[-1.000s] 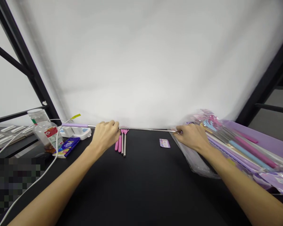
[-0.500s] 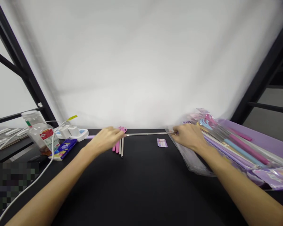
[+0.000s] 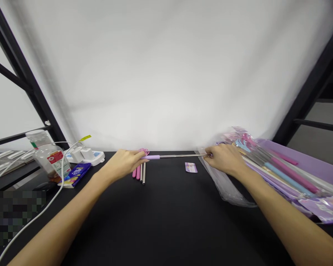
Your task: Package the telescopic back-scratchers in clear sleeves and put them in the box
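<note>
With left hand on the purple grip and right hand round the metal end, holding a rod roughly level over the bench, near its back edge. Now gripping at the handle instead of mid-shaft and showing less metal than a second ago, so apparently sliding shorter. Hiding the rod's tip in the right hand, the grip's outer end behind the left; partly covering pink-clawed scratchers. Not making out print on the small card.

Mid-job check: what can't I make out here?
Purple-handled rod, right end: head view, hidden by the right hand.
Silver sticks, upper part: head view, partly behind the left hand.
Small card, print: head view, too small to read.
Purple bin, right end: head view, cut off by the picture edge.
</note>
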A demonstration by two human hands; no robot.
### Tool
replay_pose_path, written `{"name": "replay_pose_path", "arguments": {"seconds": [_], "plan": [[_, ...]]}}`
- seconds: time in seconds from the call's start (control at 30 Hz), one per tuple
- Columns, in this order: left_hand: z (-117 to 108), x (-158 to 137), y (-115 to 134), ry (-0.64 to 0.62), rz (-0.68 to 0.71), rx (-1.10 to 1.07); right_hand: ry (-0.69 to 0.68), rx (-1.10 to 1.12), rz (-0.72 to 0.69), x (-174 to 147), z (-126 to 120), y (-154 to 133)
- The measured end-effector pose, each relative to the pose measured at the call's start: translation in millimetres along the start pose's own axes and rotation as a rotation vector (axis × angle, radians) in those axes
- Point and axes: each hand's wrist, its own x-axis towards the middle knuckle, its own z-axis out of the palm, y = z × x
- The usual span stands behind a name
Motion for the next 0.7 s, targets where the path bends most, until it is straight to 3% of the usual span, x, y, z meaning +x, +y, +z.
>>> {"name": "replay_pose_path", "arguments": {"seconds": [0.07, 0.2, 0.3, 0.4, 0.57, 0.7], "plan": [[1.7, -1.7, 1.6, 0.026, 0.013, -0.032, -0.009, 0.032, -0.014, -1.9, 0.1, -6.7], [4.0, 6.5, 29.9, 0.176, 0.084, -0.017, -0.014, 0.156, -0.141, -7.5, -5.4, -40.5], [5.9, 10.9, 44.5, 0.272, 0.118, 0.022, 0.013, 0.191, -0.156, -9.6, -9.9, -57.0], [9.6, 9.5, 43.0, 0.354, 0.123, 0.027, 0.026, 0.264, -0.172, -10.6, -12.1, -56.9], [14.6, 5.0, 35.5, 0.424, 0.144, 0.002, 0.078, 0.455, -0.406, -15.0, -11.4, -46.4], [15.1, 3.0, 37.4, 0.465, 0.191, 0.068, 0.106, 0.471, -0.461, -16.3, -10.0, -45.4]]}}
